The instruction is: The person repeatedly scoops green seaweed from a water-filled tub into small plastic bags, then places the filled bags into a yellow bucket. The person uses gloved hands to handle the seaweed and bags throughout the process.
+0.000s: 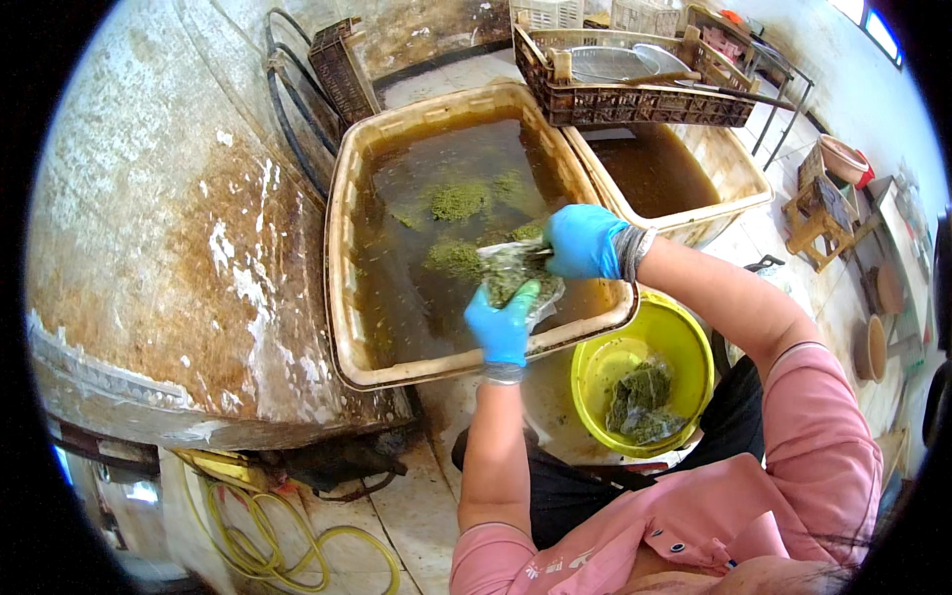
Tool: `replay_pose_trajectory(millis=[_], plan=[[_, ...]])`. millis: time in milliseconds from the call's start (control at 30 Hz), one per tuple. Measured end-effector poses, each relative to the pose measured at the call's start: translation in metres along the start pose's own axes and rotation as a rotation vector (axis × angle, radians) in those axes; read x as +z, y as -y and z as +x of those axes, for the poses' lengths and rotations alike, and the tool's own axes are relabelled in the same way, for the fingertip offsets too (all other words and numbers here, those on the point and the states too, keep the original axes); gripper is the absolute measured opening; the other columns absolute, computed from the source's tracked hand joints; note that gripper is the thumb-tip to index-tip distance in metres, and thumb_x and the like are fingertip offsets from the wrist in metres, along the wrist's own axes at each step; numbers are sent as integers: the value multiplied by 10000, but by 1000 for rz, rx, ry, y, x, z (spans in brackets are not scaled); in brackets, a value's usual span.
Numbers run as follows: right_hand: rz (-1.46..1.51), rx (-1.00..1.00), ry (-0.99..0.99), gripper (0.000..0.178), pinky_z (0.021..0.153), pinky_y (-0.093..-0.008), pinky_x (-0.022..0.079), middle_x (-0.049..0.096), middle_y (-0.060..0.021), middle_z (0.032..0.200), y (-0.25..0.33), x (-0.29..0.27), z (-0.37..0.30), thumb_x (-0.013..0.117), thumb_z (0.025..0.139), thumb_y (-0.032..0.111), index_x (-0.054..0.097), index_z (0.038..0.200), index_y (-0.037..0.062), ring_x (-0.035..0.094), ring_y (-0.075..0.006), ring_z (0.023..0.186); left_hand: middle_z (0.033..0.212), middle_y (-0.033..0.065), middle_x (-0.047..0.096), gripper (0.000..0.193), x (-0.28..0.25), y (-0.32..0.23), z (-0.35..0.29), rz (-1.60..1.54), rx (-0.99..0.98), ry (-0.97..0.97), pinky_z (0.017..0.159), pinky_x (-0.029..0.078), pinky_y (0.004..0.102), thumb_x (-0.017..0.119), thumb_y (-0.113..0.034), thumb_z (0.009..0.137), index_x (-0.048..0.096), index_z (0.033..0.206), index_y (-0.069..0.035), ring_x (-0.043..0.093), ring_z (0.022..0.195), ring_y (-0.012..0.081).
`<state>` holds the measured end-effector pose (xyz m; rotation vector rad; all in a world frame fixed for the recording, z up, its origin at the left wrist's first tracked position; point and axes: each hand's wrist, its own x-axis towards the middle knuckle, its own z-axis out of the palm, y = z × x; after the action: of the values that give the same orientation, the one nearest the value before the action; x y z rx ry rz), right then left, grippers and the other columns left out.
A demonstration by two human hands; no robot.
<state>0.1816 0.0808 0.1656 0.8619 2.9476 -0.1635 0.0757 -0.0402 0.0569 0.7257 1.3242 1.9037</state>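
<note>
Over the near right part of a large tub (334,248) of brown water, I hold a clear plastic bag of green plant bits (511,273). My left hand (501,327), in a blue glove, is closed around the bag's lower side. At the bag's upper right, my right hand (583,241), also gloved in blue, has its fingers closed on the plastic; its fingertips are partly hidden. Clumps of green plant matter (459,201) float in the water beyond my hands. Below the tub's near right corner stands a yellow-green bucket (702,382), with bagged green matter (640,402) in it.
A second tub (739,178) of brown liquid adjoins on the right, with a dirty crate (645,104) across its far end holding a round mesh strainer (620,62). A stained wall (178,258) rises on the left. A yellow hose (258,540) lies coiled at lower left.
</note>
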Motion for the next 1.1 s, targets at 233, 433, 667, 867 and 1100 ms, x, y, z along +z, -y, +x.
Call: replay_pose_trajectory(millis=[233,433,667,867,1100], plan=[[-68,401,70,207,715,-438,529,668,-196,785,-130,75,-42,608,714,227,691,769,46,657,-366,758,1019,82,656,343,-18,-2,20,-167,20,-53,775,506,307,707,7,771,612,1099,41,617,840,164],[176,-53,-376,289,734,-410,499,615,-133,918,-34,13,-12,686,752,254,657,994,98,617,-331,854,1009,84,658,339,-19,6,27,-107,-37,-17,767,505,302,731,2,755,623,1074,45,616,837,157],[120,-153,-102,271,724,-450,501,634,-188,859,-28,15,8,658,758,249,651,951,59,623,-371,812,995,80,665,354,-15,0,23,-44,-65,165,762,507,305,728,21,737,627,1076,42,617,826,160],[401,-225,-19,210,647,-426,488,607,-163,697,-28,5,-6,704,727,256,649,784,62,613,-345,702,945,70,679,319,-30,0,18,-149,-137,304,762,507,287,744,14,728,642,1028,49,611,809,128],[-271,-198,-141,105,576,-407,535,660,-143,730,-14,36,1,631,691,149,681,743,72,671,-308,688,977,93,679,333,-22,5,21,65,-23,249,756,513,307,731,22,730,644,1050,42,625,811,152]])
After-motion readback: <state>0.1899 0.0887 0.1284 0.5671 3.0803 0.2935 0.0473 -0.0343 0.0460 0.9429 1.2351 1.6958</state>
